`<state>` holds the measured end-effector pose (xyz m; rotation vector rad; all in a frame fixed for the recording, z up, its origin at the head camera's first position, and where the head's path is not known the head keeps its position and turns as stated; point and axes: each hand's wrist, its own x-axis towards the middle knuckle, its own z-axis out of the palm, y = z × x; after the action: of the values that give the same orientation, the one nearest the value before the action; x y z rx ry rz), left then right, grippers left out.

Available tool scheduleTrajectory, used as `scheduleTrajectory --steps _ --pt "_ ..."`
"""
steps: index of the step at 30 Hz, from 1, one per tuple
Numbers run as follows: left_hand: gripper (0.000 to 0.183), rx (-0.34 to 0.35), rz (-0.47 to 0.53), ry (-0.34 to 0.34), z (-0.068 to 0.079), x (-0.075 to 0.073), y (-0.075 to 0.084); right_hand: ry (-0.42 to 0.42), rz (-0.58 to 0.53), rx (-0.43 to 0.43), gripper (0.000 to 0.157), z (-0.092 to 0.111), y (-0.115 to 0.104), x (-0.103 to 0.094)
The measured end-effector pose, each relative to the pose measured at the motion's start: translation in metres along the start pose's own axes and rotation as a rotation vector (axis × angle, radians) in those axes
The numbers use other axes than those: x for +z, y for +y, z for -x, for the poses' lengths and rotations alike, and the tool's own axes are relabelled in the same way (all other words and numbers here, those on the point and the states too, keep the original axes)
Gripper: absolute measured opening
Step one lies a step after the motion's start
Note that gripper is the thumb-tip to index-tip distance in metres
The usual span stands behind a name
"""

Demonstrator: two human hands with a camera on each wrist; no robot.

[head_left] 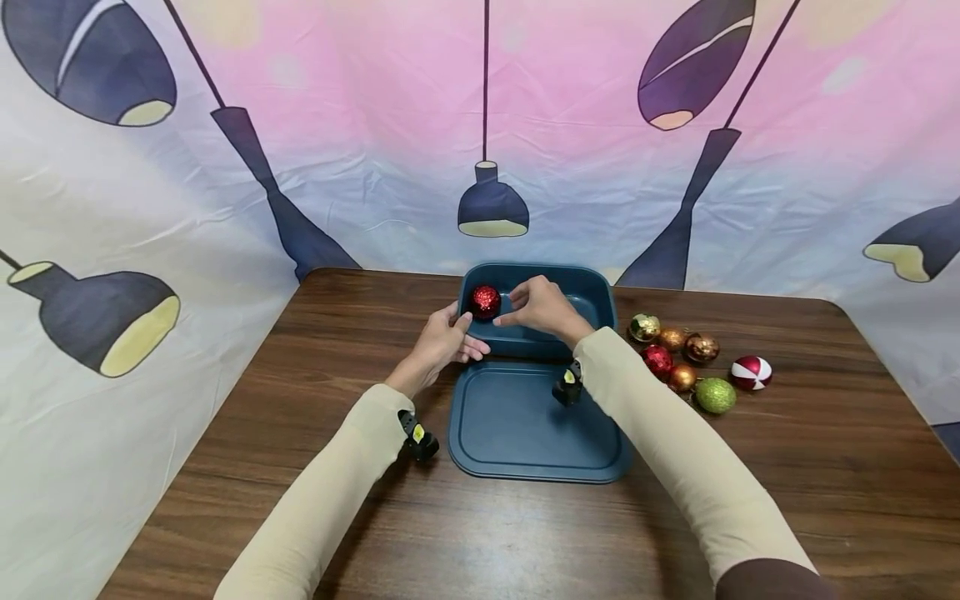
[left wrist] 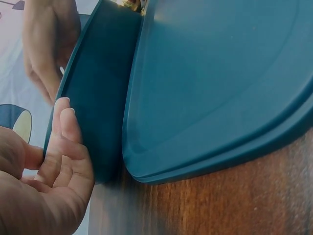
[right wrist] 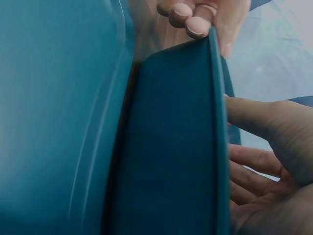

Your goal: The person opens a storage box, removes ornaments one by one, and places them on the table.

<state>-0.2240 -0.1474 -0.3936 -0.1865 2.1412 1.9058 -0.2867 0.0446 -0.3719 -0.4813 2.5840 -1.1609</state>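
A dark teal box (head_left: 592, 342) stands at the back of the table, with a glittery red Christmas ball (head_left: 485, 302) inside at its left end. My left hand (head_left: 442, 340) pinches the box's near-left corner, the thumb at the rim and the fingers along the outside wall. Inside the box, just right of the red ball, is my right hand (head_left: 546, 307). Its thumb and fingers are spread apart and nothing shows between them. In the right wrist view the near wall hides part of the right hand (right wrist: 264, 181). The matching teal lid (head_left: 525, 425) lies flat before the box.
Right of the box, several Christmas balls lie grouped, among them a shiny red ball (head_left: 657, 360), a green glitter ball (head_left: 715, 395) and a copper ball (head_left: 701, 347). A red-and-white ball (head_left: 751, 372) sits slightly apart. A printed cloth (head_left: 420, 208) hangs behind the wooden table (head_left: 360, 317).
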Motion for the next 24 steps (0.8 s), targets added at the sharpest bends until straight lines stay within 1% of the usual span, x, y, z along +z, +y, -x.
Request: scheduleTrajectory --steps 6,14,17,24 --pt "0.056 0.009 -0.020 0.004 0.001 0.001 0.001 0.034 -0.054 0.055 0.063 -0.011 0.000 0.013" --pt "0.054 0.014 -0.021 0.016 0.001 0.000 0.000 0.049 -0.130 0.057 0.067 -0.024 0.002 0.024" --pt "0.053 0.017 -0.023 0.017 0.001 0.001 0.001 0.064 -0.137 0.052 0.067 -0.026 0.001 0.026" --pt "0.057 -0.004 -0.002 0.012 0.001 0.000 0.000 0.083 -0.118 0.068 0.067 -0.030 0.000 0.031"
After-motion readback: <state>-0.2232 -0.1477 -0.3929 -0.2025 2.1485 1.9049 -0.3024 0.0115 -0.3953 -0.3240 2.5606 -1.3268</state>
